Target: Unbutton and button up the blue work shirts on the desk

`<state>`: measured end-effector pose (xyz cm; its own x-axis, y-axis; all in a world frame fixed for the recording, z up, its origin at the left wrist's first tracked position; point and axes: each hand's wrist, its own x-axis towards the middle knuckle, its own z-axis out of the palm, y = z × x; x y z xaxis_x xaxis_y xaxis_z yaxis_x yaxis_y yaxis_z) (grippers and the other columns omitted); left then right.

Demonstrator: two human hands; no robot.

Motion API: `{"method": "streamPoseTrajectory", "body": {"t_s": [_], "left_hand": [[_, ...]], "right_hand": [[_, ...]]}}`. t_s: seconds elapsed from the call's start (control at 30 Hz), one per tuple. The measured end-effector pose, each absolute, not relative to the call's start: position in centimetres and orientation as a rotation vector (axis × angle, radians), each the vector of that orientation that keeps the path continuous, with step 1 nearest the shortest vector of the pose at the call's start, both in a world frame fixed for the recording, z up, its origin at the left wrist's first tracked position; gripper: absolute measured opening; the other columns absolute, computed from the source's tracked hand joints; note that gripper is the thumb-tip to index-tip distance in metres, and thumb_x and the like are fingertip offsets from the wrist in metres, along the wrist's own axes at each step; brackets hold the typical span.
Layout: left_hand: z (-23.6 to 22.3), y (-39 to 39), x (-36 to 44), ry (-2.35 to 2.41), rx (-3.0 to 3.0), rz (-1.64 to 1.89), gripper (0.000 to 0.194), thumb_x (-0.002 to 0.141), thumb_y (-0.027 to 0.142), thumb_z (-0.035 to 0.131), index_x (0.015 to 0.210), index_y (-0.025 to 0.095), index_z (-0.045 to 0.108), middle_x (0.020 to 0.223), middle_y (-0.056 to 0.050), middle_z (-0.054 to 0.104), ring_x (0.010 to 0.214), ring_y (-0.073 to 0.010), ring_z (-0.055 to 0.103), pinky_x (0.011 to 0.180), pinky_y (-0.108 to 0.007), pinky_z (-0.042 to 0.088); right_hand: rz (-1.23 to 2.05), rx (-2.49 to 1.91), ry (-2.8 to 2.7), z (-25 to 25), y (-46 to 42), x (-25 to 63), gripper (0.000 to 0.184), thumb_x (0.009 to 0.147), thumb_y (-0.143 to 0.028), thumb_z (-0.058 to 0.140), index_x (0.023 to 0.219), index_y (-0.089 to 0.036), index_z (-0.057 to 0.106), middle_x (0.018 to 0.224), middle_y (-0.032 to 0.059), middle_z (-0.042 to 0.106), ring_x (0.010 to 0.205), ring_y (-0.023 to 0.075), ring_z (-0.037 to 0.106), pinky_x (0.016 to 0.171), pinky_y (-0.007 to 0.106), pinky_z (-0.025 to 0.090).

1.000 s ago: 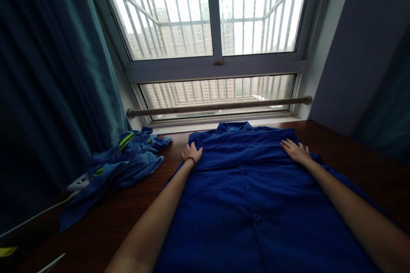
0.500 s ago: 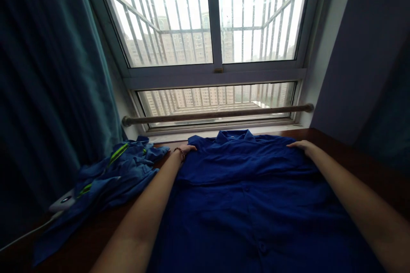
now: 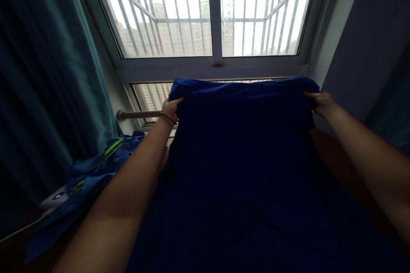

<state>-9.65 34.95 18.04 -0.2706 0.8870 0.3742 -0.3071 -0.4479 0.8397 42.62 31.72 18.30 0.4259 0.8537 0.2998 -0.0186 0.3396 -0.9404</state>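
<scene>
In front of the window [image 3: 166, 38], I held the blue shirt [image 3: 243, 145] up by its far edge, across the lower pane, the rest sloping toward my camera. My left hand [image 3: 171, 108] gripped one corner, my right hand [image 3: 322, 103] pinched the other. A crumpled blue garment [image 3: 96, 168] with yellow-green strips lay to the left, beside the curtain [image 3: 60, 72].

Shirt [image 3: 243, 136] plain deep blue; second garment [image 3: 94, 171] lighter blue, yellow-green stripes [image 3: 113, 149]; curtain [image 3: 48, 72] teal; window frame [image 3: 215, 17] grey
</scene>
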Motion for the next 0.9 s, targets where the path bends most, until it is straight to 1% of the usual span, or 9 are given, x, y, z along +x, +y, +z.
{"method": "streamPoseTrajectory", "body": {"t_s": [0.13,0.27,0.4,0.47,0.53,0.63,0.73,0.8,0.9], "left_hand": [[16.6,28.8,-9.5,0.724,1.147,1.788,0.044,0.053,0.009,0.067,0.096,0.013,0.060,0.088,-0.007,0.066,0.086,-0.0234,0.061,0.079,-0.037,0.050],[9.5,20.4,-10.1,0.933,1.122,1.662,0.042,0.052,0.015,0.069,0.093,0.015,0.060,0.097,-0.006,0.065,0.096,-0.0238,0.057,0.082,-0.033,0.049],[2.5,12.9,-12.7,1.223,1.204,1.234,0.049,0.052,0.026,0.072,0.098,0.016,0.057,0.104,-0.005,0.063,0.098,-0.0264,0.056,0.084,-0.034,0.047],[1.0,10.5,-14.2,1.367,1.290,0.991,0.050,0.046,0.027,0.076,0.091,0.014,0.059,0.093,-0.007,0.066,0.089,-0.0282,0.060,0.081,-0.037,0.048],[1.0,8.9,-15.4,1.407,1.398,0.782,0.049,0.046,0.029,0.076,0.090,0.013,0.059,0.089,-0.007,0.067,0.085,-0.0281,0.061,0.081,-0.039,0.048],[2.6,7.8,-16.1,1.350,1.539,0.673,0.057,0.049,0.030,0.075,0.101,0.017,0.057,0.099,-0.005,0.064,0.093,-0.0265,0.058,0.085,-0.039,0.046],[3.5,7.9,-15.7,1.353,1.598,0.600,0.056,0.047,0.031,0.076,0.099,0.017,0.059,0.100,-0.005,0.064,0.094,-0.0278,0.058,0.086,-0.039,0.045],[3.5,8.4,-15.3,1.367,1.623,0.581,0.049,0.046,0.032,0.076,0.090,0.015,0.062,0.094,-0.007,0.066,0.092,-0.0295,0.058,0.087,-0.041,0.043],[3.2,9.0,-15.1,1.388,1.611,0.752,0.048,0.047,0.034,0.075,0.090,0.016,0.062,0.093,-0.008,0.066,0.098,-0.0292,0.055,0.091,-0.039,0.040]], "right_hand": [[0.761,-0.998,-0.954,17.0,25.8,43.8,0.028,0.063,-0.006,0.066,0.090,-0.010,0.061,0.095,0.0061,0.064,0.076,0.0118,0.059,0.076,0.024,0.047],[0.826,-1.232,-0.976,9.2,16.8,45.2,0.029,0.056,-0.007,0.069,0.083,-0.016,0.063,0.091,0.0029,0.065,0.080,0.0163,0.060,0.077,0.024,0.048],[0.907,-1.621,-1.103,1.0,8.4,46.4,0.038,0.048,-0.014,0.074,0.085,-0.015,0.062,0.086,0.0069,0.066,0.083,0.0251,0.059,0.076,0.030,0.047],[0.990,-1.725,-1.146,-0.8,5.6,46.6,0.044,0.048,-0.020,0.074,0.090,-0.014,0.061,0.087,0.0103,0.066,0.082,0.0290,0.059,0.074,0.033,0.048],[0.998,-1.763,-1.229,-0.8,3.9,46.4,0.062,0.048,-0.026,0.074,0.105,-0.014,0.054,0.096,0.0131,0.063,0.085,0.0317,0.059,0.073,0.035,0.048],[0.705,-1.779,-1.504,1.4,2.6,45.1,0.096,0.046,-0.027,0.075,0.130,-0.021,0.028,0.123,0.0123,0.047,0.102,0.0312,0.051,0.087,0.033,0.041],[0.384,-1.806,-1.728,3.4,2.2,43.2,0.112,0.046,-0.031,0.075,0.135,-0.026,0.007,0.135,0.0096,0.032,0.114,0.0298,0.041,0.097,0.033,0.031],[0.315,-1.747,-1.864,4.0,2.2,42.2,0.107,0.048,-0.033,0.074,0.134,-0.023,0.011,0.134,0.0101,0.031,0.115,0.0296,0.039,0.098,0.032,0.029],[0.417,-1.742,-1.945,4.1,2.6,41.7,0.066,0.055,-0.033,0.067,0.115,-0.020,0.043,0.113,0.0081,0.052,0.097,0.0256,0.051,0.084,0.028,0.039]]}}
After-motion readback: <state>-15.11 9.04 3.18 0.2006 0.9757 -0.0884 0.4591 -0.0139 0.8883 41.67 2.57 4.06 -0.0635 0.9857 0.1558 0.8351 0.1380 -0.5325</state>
